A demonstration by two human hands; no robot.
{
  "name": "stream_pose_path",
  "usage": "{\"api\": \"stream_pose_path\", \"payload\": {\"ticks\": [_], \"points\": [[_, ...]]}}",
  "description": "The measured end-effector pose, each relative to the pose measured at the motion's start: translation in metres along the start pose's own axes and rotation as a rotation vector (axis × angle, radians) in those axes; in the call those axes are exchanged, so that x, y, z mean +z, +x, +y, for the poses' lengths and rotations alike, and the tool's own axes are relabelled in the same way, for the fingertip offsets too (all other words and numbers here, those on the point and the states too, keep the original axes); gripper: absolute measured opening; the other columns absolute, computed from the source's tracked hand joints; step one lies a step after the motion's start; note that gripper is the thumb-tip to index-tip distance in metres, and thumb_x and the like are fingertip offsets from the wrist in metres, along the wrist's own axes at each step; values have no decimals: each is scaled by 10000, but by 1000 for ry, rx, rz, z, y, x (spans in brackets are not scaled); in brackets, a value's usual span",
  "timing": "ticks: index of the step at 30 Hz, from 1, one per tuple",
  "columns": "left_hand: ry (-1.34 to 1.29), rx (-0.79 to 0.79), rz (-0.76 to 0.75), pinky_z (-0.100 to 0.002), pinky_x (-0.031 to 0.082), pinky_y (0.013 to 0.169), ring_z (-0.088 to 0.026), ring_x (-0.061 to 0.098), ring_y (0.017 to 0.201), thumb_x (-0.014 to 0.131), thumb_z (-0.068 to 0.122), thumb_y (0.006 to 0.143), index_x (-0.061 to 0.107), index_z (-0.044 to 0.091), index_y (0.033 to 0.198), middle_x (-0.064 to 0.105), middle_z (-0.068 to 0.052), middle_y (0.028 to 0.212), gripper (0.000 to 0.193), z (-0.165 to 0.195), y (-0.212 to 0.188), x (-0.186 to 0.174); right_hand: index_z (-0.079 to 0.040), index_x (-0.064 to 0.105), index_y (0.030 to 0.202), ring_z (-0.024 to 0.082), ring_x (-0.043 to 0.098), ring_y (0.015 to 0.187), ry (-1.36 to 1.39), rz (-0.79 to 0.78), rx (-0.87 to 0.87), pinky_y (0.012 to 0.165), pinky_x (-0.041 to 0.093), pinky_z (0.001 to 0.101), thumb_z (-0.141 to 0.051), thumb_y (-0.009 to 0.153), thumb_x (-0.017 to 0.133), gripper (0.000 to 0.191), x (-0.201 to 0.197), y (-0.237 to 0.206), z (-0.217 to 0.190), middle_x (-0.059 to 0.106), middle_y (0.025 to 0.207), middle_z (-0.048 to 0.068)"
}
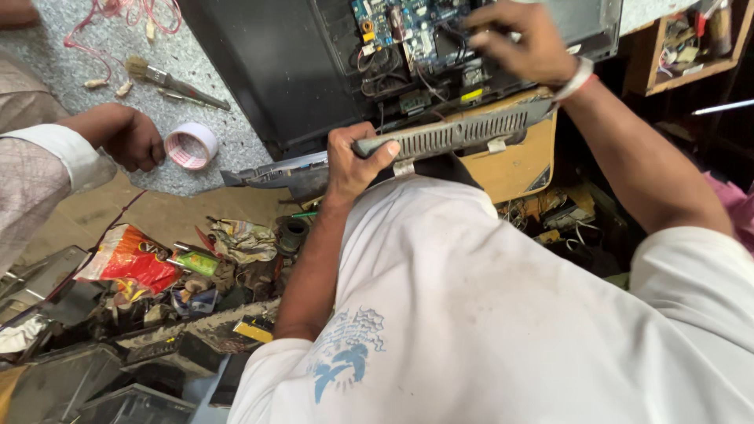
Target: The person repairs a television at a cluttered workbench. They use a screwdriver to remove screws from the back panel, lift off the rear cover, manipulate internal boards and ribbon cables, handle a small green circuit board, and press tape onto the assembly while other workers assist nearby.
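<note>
Two hands are seen at an opened television [267, 71]: a grey vented strip [459, 132] along its lower edge is clenched by the left hand [355, 161], while its circuit board [408, 31] is touched by the right hand [522, 39], whose grip cannot be told.

Tape roll [191, 145] left of television [267, 71]

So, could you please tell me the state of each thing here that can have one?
Left hand: closed around the grey slotted panel.
Right hand: fingers down on the circuit board.
Black casing: back open, board exposed.
Tape roll: lying flat.
Brush: lying loose.
</note>
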State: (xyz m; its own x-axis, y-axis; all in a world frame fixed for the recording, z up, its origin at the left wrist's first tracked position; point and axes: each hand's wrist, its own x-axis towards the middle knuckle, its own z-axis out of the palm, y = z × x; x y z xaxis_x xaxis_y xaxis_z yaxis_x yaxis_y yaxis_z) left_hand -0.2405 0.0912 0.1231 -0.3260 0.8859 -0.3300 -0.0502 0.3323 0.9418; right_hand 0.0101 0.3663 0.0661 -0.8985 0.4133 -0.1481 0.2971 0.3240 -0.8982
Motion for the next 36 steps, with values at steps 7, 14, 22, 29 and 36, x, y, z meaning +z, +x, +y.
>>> {"api": "stream_pose_path", "payload": {"ticks": [7, 14, 22, 29, 36], "points": [[-15, -10, -89, -289, 283, 508, -35, 376, 583, 826, 471, 801, 475, 51, 604, 414, 58, 566, 582, 7, -9, 1, 55, 570, 1352, 281, 642, 1211, 636, 60, 330, 1071, 508, 398, -880, 946, 305, 1053, 55, -146, -13, 660, 1282, 184], [23, 85, -140, -300, 286, 542, -57, 371, 600, 828, 442, 825, 464, 35, 625, 398, 33, 577, 581, 2, -40, 16, 47, 647, 1069, 230, 604, 954, 854, 565, 353, 894, 494, 354, -925, 888, 208, 1082, 151, -236, -28, 639, 1009, 133], [68, 242, -89, -310, 330, 565, -102, 458, 593, 709, 546, 905, 541, -1, 705, 485, -15, 620, 606, -17, -120, 31, -76, 426, 673, 234, 415, 621, 1017, 840, 242, 668, 381, 352, -821, 980, 158, 849, 205, -252, -56, 459, 610, 92], [-21, 336, 5, -305, 457, 655, -166, 633, 717, 468, 735, 999, 648, -7, 827, 662, -84, 781, 783, -29, -200, 48, -68, 432, 627, 203, 391, 545, 1018, 819, 211, 598, 355, 337, -685, 1060, 190, 792, 235, -286, -82, 431, 549, 73], [-107, 415, 420, -334, 476, 789, -227, 597, 837, 494, 498, 1057, 606, -39, 922, 621, -168, 918, 565, -56, -258, 68, -67, 438, 654, 188, 400, 531, 1035, 757, 224, 576, 341, 327, -644, 1083, 227, 748, 264, -321, -119, 445, 539, 84]]}}
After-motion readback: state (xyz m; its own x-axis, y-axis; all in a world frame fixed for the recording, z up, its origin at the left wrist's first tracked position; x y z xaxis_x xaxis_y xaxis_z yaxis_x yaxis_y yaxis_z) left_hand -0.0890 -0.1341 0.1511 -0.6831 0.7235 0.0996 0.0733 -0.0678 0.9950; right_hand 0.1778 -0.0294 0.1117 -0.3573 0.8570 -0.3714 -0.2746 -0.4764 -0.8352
